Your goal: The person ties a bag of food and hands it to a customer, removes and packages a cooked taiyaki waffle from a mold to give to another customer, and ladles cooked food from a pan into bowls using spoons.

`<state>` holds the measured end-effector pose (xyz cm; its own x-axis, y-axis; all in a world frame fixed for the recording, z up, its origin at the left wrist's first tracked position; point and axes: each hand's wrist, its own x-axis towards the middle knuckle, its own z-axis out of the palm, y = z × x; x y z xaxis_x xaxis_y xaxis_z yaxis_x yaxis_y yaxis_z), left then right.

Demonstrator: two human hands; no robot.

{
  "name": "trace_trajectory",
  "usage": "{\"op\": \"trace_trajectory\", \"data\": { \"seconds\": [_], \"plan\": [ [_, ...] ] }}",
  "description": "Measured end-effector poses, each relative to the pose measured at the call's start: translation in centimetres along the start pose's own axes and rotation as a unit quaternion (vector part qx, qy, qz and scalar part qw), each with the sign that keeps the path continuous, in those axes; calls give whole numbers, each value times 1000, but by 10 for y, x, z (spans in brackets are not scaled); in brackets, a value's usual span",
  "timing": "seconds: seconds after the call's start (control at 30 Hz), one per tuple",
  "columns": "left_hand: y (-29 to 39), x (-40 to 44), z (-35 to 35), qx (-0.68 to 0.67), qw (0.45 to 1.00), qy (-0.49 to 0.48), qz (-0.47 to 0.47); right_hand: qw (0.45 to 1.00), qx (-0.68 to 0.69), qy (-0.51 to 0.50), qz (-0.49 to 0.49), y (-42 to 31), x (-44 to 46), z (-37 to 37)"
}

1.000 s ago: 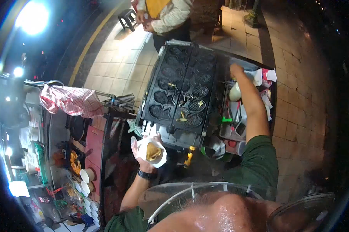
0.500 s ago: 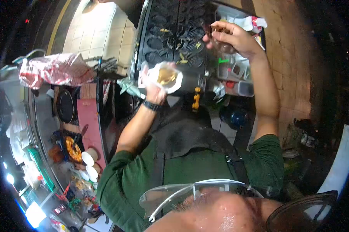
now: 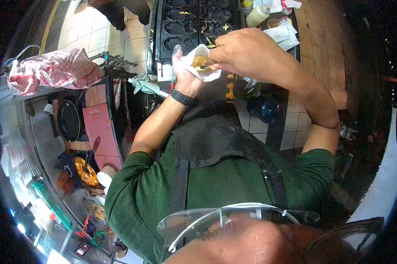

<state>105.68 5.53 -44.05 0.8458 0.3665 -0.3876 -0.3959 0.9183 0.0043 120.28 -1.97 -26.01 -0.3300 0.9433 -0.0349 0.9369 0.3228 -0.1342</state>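
My left hand [image 3: 186, 78], with a black band on its wrist, holds a white paper wrapper [image 3: 212, 75] from below and the side. Inside the paper lies a folded golden-brown pastry [image 3: 200, 61]. Over the paper's right edge, my right hand [image 3: 240, 50] has its fingers bent down at the pastry. Whatever those fingers hold is too hidden to name. Just beyond both hands is the black griddle [image 3: 179, 29] with fish-shaped moulds and small yellow scraps on it.
A tray of supplies with a pale bottle [image 3: 257, 16] and papers [image 3: 283, 34] stands right of the griddle. To the left are a checkered cloth [image 3: 53, 70], a round black pan [image 3: 69, 119] and a bowl of orange food [image 3: 85, 171]. Another person's legs [image 3: 115, 14] show at the top.
My right hand has come from the supply tray, where it lifted a dark translucent thing, to the pastry. My left hand still holds the paper. The view has tilted down towards my body.
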Motion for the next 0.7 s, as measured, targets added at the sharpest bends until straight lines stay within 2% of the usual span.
{"op": "trace_trajectory", "data": {
  "seconds": [0.23, 0.3, 0.43, 0.53, 0.63, 0.7],
  "plan": [
    [6, -3, 3, -2, 999, 37, 6, 998, 14, 27, -48, -7, 17, 2],
    [14, 5, -18, -91, 987, -101, -88, 998, 7, 29, -60, -6, 20, 5],
    [12, 4, -15, -105, 985, -109, -89, 996, 13, 38, -78, -4, 22, 9],
    [11, 9, -19, -49, 996, -64, -45, 997, 16, 26, -66, -1, 20, 5],
    [10, 13, -20, -81, 990, -93, -67, 998, -3, 39, -53, 5, 20, 5],
    [9, 18, -19, -149, 973, -142, -104, 995, -1, 67, -79, 5, 23, 8]
  ]
}}
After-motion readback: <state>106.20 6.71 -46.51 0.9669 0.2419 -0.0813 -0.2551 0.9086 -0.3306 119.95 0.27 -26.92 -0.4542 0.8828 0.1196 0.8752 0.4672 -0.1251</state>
